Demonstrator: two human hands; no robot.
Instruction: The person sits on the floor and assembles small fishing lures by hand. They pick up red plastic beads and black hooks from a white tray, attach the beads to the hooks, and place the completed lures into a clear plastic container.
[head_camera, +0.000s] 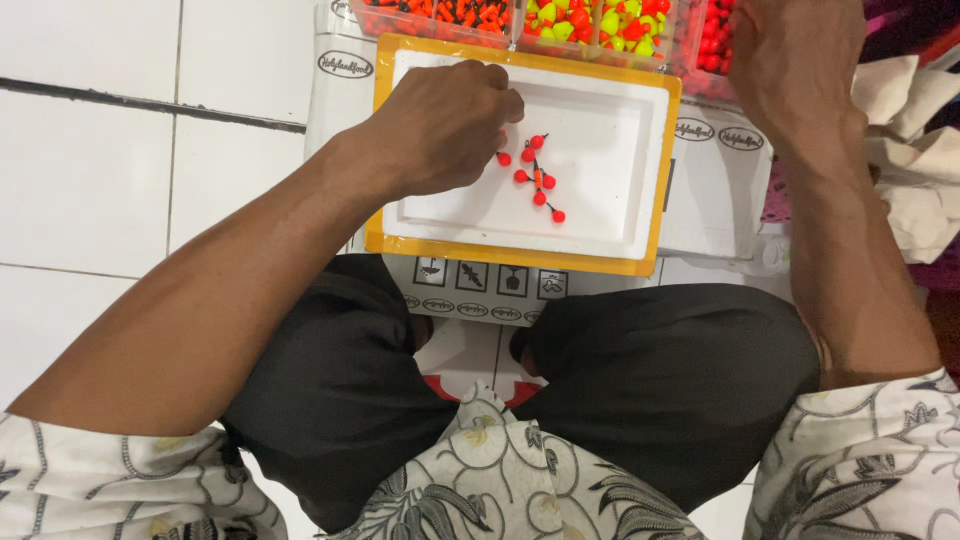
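White cardboard box (715, 190) under the tray, oval labels (345, 65), row of square black-and-white symbols (490, 279)

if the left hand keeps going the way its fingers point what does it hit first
Probably the small red beads lying loose in the white foam tray; the left hand points right across the tray, fingertips almost at the nearest bead, though height above them is unclear.

The light is bright and even, and it seems to come from above me. The white tray (610, 200) shows almost no glare, and my left hand (440, 125) throws only a soft shadow on it. The picture is mostly sharp; my shirt near the bottom edge looks a little soft and stretched.
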